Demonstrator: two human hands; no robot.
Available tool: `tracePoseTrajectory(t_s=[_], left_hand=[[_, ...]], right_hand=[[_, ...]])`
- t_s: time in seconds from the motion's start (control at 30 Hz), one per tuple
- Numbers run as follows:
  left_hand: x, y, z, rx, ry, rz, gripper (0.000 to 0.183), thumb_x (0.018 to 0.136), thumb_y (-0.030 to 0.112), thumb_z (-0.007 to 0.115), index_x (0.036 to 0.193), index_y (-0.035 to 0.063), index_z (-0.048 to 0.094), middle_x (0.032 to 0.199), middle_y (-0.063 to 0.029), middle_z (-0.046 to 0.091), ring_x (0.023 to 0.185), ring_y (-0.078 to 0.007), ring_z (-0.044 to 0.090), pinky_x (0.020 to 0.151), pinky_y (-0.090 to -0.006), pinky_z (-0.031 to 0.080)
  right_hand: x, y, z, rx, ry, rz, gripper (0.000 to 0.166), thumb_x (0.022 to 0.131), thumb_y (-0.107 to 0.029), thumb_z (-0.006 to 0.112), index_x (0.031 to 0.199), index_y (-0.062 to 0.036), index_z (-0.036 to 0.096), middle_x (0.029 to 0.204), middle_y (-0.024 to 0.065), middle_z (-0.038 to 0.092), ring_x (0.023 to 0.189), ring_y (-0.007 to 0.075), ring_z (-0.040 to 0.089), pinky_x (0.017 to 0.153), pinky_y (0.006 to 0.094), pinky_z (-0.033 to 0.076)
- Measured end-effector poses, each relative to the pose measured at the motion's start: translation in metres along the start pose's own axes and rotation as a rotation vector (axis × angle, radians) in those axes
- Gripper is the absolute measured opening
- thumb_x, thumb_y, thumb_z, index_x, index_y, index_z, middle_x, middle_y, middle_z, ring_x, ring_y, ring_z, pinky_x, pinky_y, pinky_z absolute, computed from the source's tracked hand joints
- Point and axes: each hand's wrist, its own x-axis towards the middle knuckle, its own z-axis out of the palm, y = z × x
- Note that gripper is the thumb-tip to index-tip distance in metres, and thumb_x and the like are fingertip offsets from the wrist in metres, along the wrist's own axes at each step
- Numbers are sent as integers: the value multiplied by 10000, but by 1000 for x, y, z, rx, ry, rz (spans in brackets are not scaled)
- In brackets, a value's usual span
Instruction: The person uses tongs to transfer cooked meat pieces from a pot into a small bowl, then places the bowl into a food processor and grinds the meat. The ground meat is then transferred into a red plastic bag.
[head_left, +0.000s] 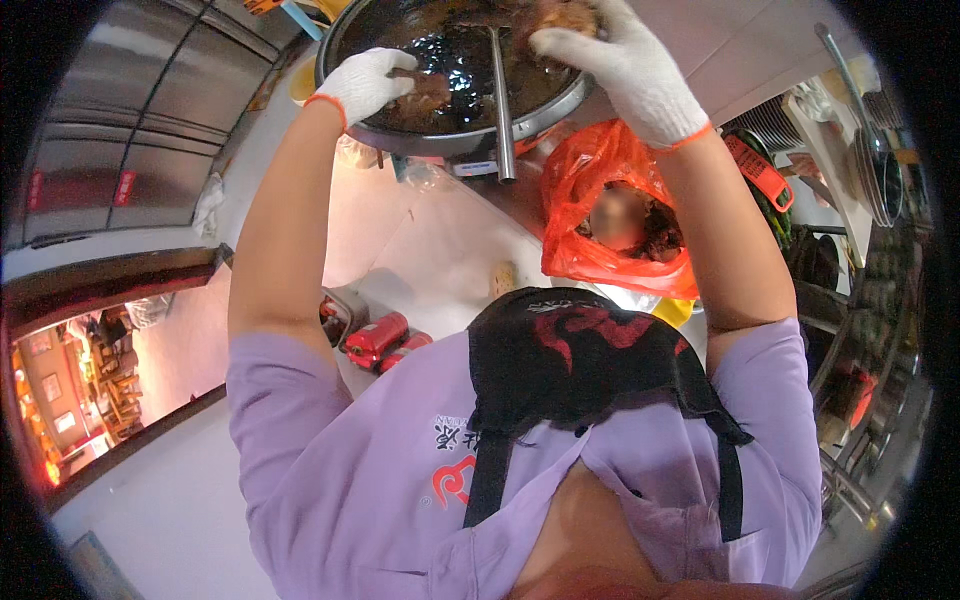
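Observation:
A wide metal pot (442, 144) of dark, glossy broth stands at the top of the view. My left hand (373, 81), in a white knit glove with an orange cuff, grips a brown chunk, likely cooked meat (429, 91), over the pot's left side. My right hand (637, 79), gloved the same way, holds a larger brown piece (568, 18) at the far right rim; motion blurs it. Between the hands, a metal tool's tubular handle (502, 105) lies across the near rim, its head in the broth. Below my right wrist sits an open red plastic bag (566, 225) with dark brown pieces (664, 234) inside.
Red fire extinguishers (377, 339) stand on the floor below left. Metal cabinet doors (82, 165) line the left side, beside a doorway. A yellow container (301, 79) is left of the pot. At right are stacked plates (765, 124) and an orange-red plastic item (757, 171).

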Motion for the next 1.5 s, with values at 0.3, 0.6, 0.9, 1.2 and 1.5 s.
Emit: tracePoseTrajectory(t_s=[0.3,0.6,0.9,1.2,1.5], left_hand=[[29,-40,5,238,-149,-9,433,850,205,619,1256,54,598,1233,-182,613,1132,-335,593,998,-372,453],[-15,-48,22,-278,441,-332,381,944,186,451,1301,138,573,1240,-162,622,1146,-363,583,998,-416,449],[-1,-17,-5,37,447,-429,338,840,291,628,1123,110,667,1131,-196,658,1082,-380,607,923,-450,483],[-12,78,-20,-56,586,135,555,903,324,557,1328,-24,482,1333,-241,497,1246,-354,486,1064,-412,365],[-34,289,215,-283,-97,454,257,874,210,556,1059,39,609,1134,-175,581,1103,-360,552,950,-454,457]], right_hand=[[101,90,82,-1140,-329,-245,655,709,-314,780,1267,-51,562,1110,218,625,1065,366,602,950,409,479],[173,138,151,-1047,-196,116,731,741,-463,742,1269,16,578,1192,240,639,1107,339,628,960,381,480],[95,40,78,-469,7,-292,365,924,-309,616,1077,21,650,1010,137,687,969,190,631,871,326,494],[-143,33,-165,-280,214,-113,308,946,-235,550,1183,-67,652,1113,68,667,1064,202,619,977,358,463],[-187,177,-209,-1351,85,66,342,844,-131,563,1168,-27,599,1110,186,619,1099,349,578,967,429,463]])
